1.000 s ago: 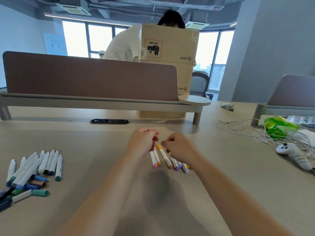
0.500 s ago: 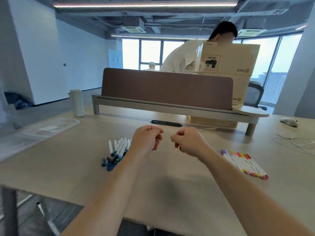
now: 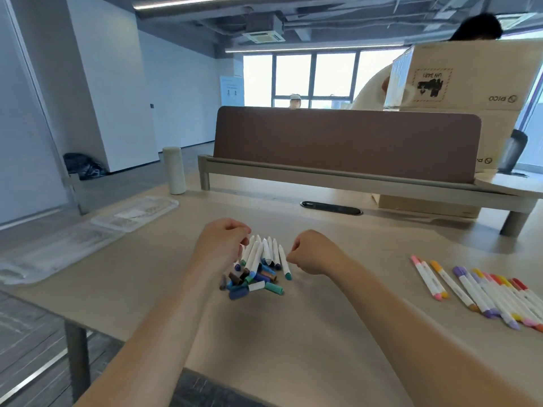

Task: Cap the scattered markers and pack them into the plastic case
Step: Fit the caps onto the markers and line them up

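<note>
My left hand [image 3: 220, 245] and right hand [image 3: 313, 252], loosely curled and empty, flank the uncapped blue-green white-barrelled markers [image 3: 258, 265]; a capped warm-coloured row [image 3: 482, 292] lies right, the clear plastic case [image 3: 58, 248] unpacked left.

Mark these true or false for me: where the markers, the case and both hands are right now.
1. The blue-green marker pile lies between the left hand and right hand. True.
2. The plastic case holds markers. False: none visible inside.
3. The warm-coloured markers lie in a row at the right. True.
4. The right hand holds a marker up. False: it is curled beside the pile, nothing visibly held.
</note>
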The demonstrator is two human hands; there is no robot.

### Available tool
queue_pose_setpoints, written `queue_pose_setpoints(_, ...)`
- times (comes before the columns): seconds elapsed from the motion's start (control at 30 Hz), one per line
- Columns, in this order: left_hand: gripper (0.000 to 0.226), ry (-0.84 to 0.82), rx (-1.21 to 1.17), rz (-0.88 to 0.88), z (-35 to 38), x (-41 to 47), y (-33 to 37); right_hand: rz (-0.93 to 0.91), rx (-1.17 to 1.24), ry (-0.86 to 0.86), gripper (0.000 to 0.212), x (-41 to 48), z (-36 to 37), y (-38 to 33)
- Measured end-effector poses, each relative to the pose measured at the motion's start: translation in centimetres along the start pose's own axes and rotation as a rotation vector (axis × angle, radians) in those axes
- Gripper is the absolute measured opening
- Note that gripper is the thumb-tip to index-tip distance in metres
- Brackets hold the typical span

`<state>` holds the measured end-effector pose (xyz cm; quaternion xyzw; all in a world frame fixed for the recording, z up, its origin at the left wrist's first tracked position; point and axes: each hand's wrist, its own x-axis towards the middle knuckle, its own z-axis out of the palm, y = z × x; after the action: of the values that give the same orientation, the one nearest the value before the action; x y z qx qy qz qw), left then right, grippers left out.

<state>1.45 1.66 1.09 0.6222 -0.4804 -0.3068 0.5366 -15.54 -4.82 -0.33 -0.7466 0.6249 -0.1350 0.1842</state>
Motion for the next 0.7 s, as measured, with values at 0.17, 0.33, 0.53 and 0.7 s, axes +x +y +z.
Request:
queue_pose_setpoints(0.17,0.014,-0.028,0.07,0.004,-0.9,1.9,-1.3,0.046,-0.135,-0.072,0.019,2.3,1.3,-0.7)
queue_pose_setpoints(0.33,0.013,-0.064,0.135,0.018,-1.4,3.1,-2.4,0.057,-0.234,-0.087,0.02,3.5,2.4,-1.3)
queue_pose_setpoints(0.53,0.012,-0.07,0.154,-0.004,-2.2,3.0,-2.8,0.066,-0.253,-0.151,0.019,3.5,1.9,-2.1)
queue_pose_setpoints(0.7,0.01,-0.117,0.324,-0.003,-3.4,2.3,-3.4,0.047,-0.073,-0.133,0.015,2.0,0.3,-2.8)
